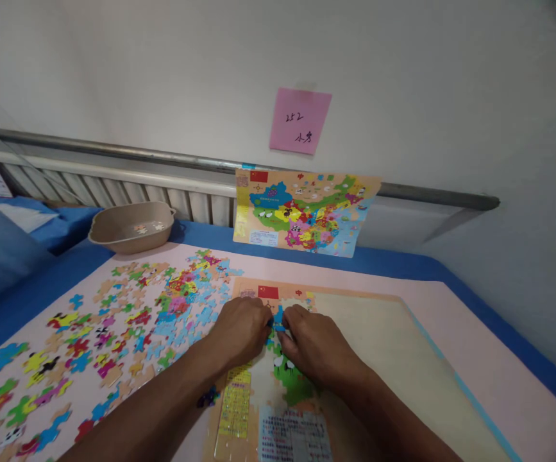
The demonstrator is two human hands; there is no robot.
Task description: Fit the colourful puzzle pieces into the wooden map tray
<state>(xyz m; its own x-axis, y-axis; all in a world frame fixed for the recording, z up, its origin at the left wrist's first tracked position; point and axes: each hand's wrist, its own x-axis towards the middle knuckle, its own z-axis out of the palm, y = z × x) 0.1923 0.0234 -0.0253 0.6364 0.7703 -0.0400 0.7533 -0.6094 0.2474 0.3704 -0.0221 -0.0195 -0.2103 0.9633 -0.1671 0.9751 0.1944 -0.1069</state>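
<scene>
My left hand (243, 328) and my right hand (313, 341) meet over the partly assembled jigsaw puzzle (294, 385). Both are closed, with curled fingers at the blue puzzle pieces (278, 316) between them. The fingers cover parts of these pieces, so their outlines are hard to make out. Below the right hand lies a green section with sheep figures. The puzzle's left strip, with a red flag (268, 292) and a yellow text panel (236, 403), is joined up. To its right the pale puzzle board (369, 340) shows bare. A dark purple piece (208, 398) lies beside my left forearm.
Many loose puzzle pieces (107, 333) spread over the pink sheet (455, 321) at left. A beige basin (131, 242) with a few pieces stands behind them. A printed map picture (306, 212) leans at the back, below a metal rail (162, 156) and a pink note (300, 120).
</scene>
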